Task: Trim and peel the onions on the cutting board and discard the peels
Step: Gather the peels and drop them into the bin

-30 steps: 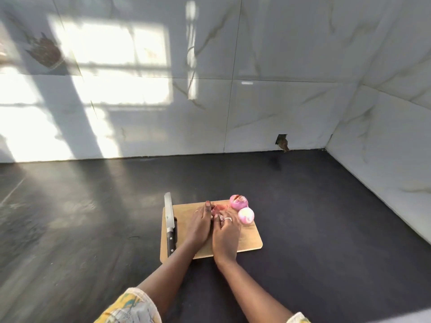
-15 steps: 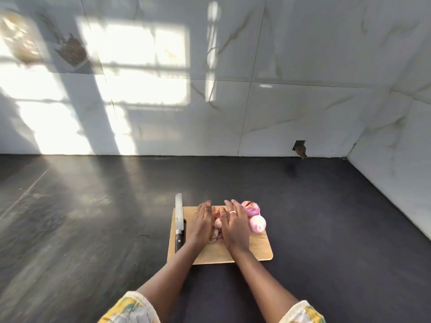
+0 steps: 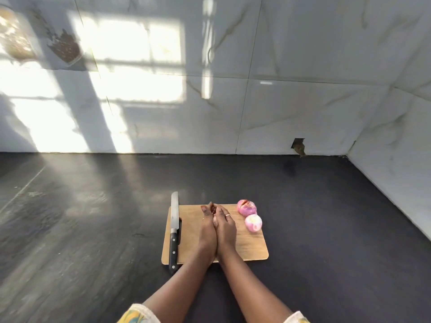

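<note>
The cutting board (image 3: 253,249) is the only thing here that bears anything, a pale wooden slab lying flat on the dark counter (image 3: 93,217). On it are two onions, a knife and both hands. The knife (image 3: 174,227) lies along the board's left edge, blade pointing toward the wall and black handle hanging just over the near edge.

The two onions sit at the board's far right corner, just beside each other. The farther onion (image 3: 246,207) is pink-purple, with a darker, rough cut top facing up. The nearer onion (image 3: 253,223) is paler, glossy pink and white, and looks fully peeled.

The left hand (image 3: 207,231) and right hand (image 3: 225,229) are pressed side by side over the middle of the board, to the left of the onions and apart from them. Their fingers curl inward around a small bunch of reddish peels (image 3: 213,209), which shows only in the gap at the fingertips; the bulk of it is hidden between the palms. Both hands grasp the peels between them. A ring (image 3: 227,215) sits on a right-hand finger.

Behind the counter stands a pale marble-look wall (image 3: 279,101), lit by a patch of window light at left, with a small hole (image 3: 298,145) low at right.
</note>
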The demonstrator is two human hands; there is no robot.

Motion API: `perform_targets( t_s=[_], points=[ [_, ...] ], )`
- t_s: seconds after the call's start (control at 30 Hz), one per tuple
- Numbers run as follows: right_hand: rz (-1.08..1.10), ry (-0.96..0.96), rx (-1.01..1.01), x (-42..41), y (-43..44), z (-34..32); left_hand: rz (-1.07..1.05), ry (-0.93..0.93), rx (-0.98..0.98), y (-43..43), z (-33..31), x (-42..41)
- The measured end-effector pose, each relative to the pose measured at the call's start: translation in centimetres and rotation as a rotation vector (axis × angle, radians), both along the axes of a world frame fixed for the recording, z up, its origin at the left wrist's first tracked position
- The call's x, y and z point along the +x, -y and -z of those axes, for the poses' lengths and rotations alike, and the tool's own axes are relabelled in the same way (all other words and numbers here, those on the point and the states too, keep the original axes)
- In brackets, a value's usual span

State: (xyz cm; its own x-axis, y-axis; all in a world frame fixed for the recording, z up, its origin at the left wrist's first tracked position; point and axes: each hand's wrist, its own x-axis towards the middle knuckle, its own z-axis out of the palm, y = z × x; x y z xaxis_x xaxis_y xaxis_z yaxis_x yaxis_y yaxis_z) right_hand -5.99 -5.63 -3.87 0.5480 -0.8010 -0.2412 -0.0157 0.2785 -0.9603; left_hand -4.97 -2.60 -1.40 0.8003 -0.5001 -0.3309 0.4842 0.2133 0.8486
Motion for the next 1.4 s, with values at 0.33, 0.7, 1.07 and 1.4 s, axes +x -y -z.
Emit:
perform_targets(
  t_s=[0.33,0.7,1.07,1.4],
  points=[
    [0.052,0.553,0.703,-1.4,0.7,-1.7,-0.134,-0.123,-0.243,-0.1,0.2,0.3],
    [-0.105,0.87,0.813,-5.9,5.5,-3.8,-0.125,0.46,-0.04,5.0,-2.5,-4.8],
    [0.178,0.83,0.492,-12.5,7.5,-5.2,0.093,-0.018,-0.391,7.5,-4.0,-9.9],
    [0.72,0.878,0.248,-29.8,7.7,-3.8,0.637,-0.071,-0.252,9.8,-2.0,-26.0]
  ],
)
